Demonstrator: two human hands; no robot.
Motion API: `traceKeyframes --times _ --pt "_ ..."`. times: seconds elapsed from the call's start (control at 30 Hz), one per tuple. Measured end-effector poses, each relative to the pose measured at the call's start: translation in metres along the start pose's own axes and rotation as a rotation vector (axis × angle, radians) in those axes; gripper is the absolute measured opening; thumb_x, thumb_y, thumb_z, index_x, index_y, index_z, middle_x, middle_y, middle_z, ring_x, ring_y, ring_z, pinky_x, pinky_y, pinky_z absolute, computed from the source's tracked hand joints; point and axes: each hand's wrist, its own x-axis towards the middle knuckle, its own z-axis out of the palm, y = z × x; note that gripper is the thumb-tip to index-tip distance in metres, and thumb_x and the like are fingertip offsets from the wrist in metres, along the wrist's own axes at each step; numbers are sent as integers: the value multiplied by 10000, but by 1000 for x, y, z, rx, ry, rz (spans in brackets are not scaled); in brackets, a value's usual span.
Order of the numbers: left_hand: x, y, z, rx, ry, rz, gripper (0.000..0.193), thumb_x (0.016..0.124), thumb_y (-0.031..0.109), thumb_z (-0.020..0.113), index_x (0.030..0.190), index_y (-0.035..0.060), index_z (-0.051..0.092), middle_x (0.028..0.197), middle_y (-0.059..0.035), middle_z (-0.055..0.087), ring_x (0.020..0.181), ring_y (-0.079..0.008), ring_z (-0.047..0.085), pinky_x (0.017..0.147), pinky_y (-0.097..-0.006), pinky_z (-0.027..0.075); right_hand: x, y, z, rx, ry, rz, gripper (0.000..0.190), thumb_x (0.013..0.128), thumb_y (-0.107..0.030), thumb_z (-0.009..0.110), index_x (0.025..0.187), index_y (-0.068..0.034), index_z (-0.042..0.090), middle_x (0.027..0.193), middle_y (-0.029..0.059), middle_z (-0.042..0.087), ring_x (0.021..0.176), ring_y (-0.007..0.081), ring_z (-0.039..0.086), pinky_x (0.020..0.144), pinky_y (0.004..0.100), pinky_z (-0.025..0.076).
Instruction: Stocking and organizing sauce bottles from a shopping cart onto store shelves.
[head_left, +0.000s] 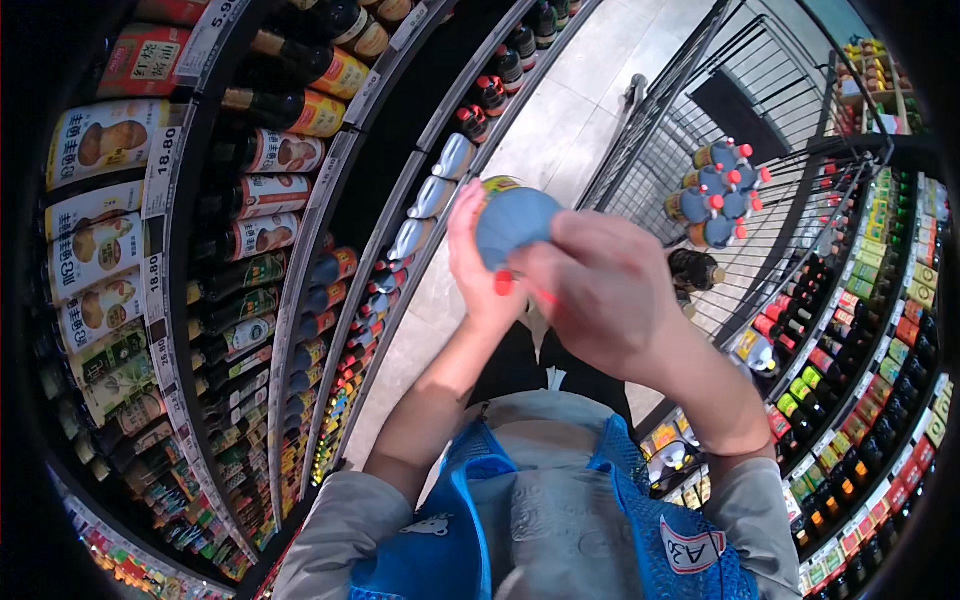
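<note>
My left hand (480, 274) grips a plastic bottle (521, 217) with a blue-grey surface and a partly visible yellow-green label. A red cap (504, 283) shows at the bottle's lower edge, near my left palm. My right hand (611, 296) is blurred, its fingers bent over the bottle's right side and overlapping it. Beside those fingers is a thin red streak (544, 295), too blurred to identify. Whether my right fingers pinch something is hidden. Both hands are in front of my body, between the shelf and the cart.
A wire shopping cart (645, 142) stands ahead to the right, holding several similar red-capped bottles (716, 195) and a dark bottle (694, 268). Tall shelves of sauce bottles (277, 195) rise close on my left. More bottle shelves (847, 360) stand right. Tiled floor (581, 97) runs between.
</note>
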Motion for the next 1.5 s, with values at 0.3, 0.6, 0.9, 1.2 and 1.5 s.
traceKeyframes --times 0.3,0.6,0.9,1.2,1.5 --pt "-40 -125 -63 -22 151 -511 851 649 74 953 1363 -10 499 1277 -140 611 1163 -250 622 1038 -402 505 -45 68 121 8 47 313 715 855 -219 785 1484 -69 479 1461 300 455 1304 474 488 1100 540 393" --pt "-30 -295 -121 304 253 -359 960 581 82 954 1404 17 465 1322 -131 540 1220 -262 565 1091 -393 450 -90 99 189 -237 -113 401 533 856 -229 738 1338 -34 620 1510 225 470 1423 376 427 1216 555 265" --pt "12 -363 -129 307 457 -546 869 645 94 982 1387 -3 540 1300 -116 667 1137 -227 654 1017 -370 512 -93 102 193 -325 -97 428 392 876 -208 692 1230 -41 683 1388 125 588 1334 307 505 1203 536 297" --pt "-11 -443 -180 -102 586 -856 839 764 209 938 1457 28 501 1383 -82 614 1195 -241 621 1029 -369 522 -92 104 196 -244 -48 425 333 826 -136 731 1149 -63 698 1246 82 672 1249 309 573 1185 565 285" --pt "-19 -421 -199 242 465 -868 925 749 477 918 1411 -56 554 1418 -115 615 1271 -217 591 1089 -351 449 -96 105 195 -218 -64 416 396 764 -138 755 1147 -49 702 1260 97 655 1276 301 558 1202 547 300"
